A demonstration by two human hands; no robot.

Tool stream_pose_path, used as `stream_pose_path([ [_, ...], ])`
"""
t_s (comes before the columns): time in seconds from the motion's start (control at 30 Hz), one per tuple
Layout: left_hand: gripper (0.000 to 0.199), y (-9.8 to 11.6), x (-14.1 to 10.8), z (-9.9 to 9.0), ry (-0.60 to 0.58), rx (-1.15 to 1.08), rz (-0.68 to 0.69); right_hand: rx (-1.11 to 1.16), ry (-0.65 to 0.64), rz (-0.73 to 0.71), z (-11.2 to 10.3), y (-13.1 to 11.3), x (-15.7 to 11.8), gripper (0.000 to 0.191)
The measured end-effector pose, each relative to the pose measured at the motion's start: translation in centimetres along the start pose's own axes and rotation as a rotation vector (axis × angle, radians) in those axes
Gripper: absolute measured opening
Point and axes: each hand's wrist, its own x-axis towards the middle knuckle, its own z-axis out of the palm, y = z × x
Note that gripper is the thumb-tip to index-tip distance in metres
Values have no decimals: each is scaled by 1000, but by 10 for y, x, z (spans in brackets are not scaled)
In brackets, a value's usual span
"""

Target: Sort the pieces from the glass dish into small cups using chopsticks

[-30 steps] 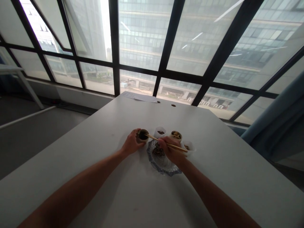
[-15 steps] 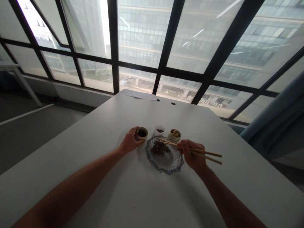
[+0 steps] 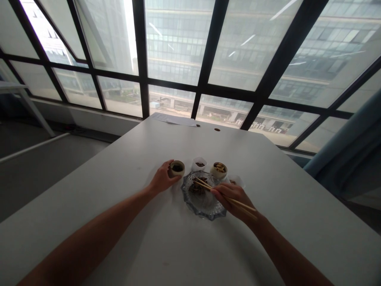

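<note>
My left hand (image 3: 163,178) is wrapped round a small round cup (image 3: 177,168) with dark contents, left of a scalloped glass plate (image 3: 208,212). Wooden chopsticks (image 3: 205,184) are gripped in my right hand (image 3: 233,198), over the plate's right side. Their tips reach dark brown pieces (image 3: 198,187) heaped on the plate's left part; whether they pinch a piece is too small to tell. Behind the plate stand a white cup (image 3: 199,164) with dark bits and a round cup (image 3: 219,170) with yellowish pieces.
Partly behind my right hand is another pale cup (image 3: 237,181). Papers (image 3: 178,120) lie at the far end of the white table (image 3: 160,238), near two round dark spots. Large windows stand beyond, and a blue curtain (image 3: 345,155) hangs at the right.
My right hand has moved left and nearer the plate, with the chopstick tips lower, at the brown pieces. The pale cup at the right has come into sight. My left hand has hardly moved.
</note>
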Motion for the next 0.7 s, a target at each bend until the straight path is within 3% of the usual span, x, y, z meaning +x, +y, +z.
stream_pose_path([
  [0.13,70,0,0,0,-8,-11,3,-3,-34,14,2,-2,-1,37],
  [0.3,70,0,0,-1,-10,-10,5,44,89,110,7,-4,-5,45],
  [0.6,71,1,0,-2,-27,-1,-11,516,503,665,14,14,-10,54],
  [0.7,70,0,-1,-1,-27,-10,-10,685,605,780,14,23,-12,57],
])
